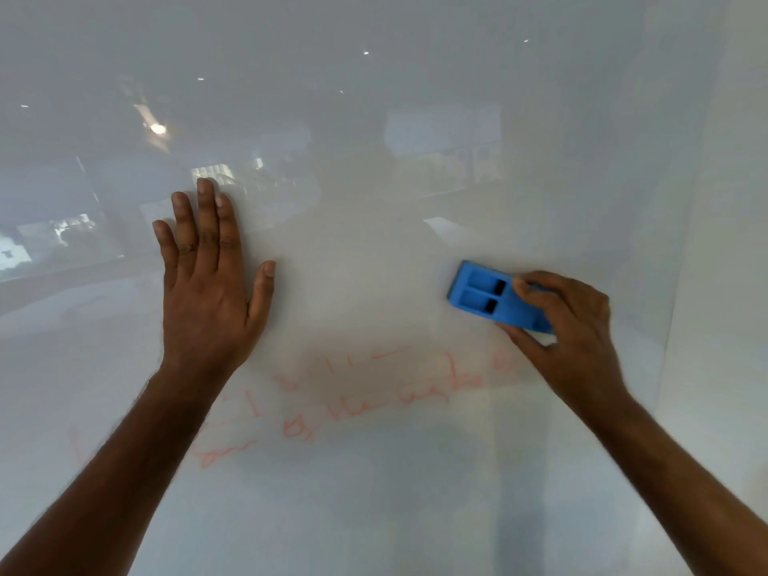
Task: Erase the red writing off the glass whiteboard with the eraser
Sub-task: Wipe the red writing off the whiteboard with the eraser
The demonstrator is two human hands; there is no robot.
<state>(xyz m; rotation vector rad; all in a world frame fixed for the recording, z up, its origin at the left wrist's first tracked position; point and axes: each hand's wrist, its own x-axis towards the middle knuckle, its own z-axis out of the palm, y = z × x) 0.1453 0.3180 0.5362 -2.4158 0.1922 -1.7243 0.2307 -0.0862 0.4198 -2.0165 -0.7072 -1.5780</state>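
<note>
Fingers (536, 291) of your right hand (573, 322) are pinching the eraser (484, 295), wiping above red writing (374, 392) at 6 o'clock; your left hand (208, 284), flat and spread, is bracing the whiteboard (374, 118).

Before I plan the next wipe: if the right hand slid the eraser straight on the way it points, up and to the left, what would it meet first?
The right hand holds the blue eraser aimed up-left. That line looks like bare glass whiteboard, passing above the left hand; the red writing lies below it.

Both forearms (124, 471) bare, no sleeves visible.
</note>
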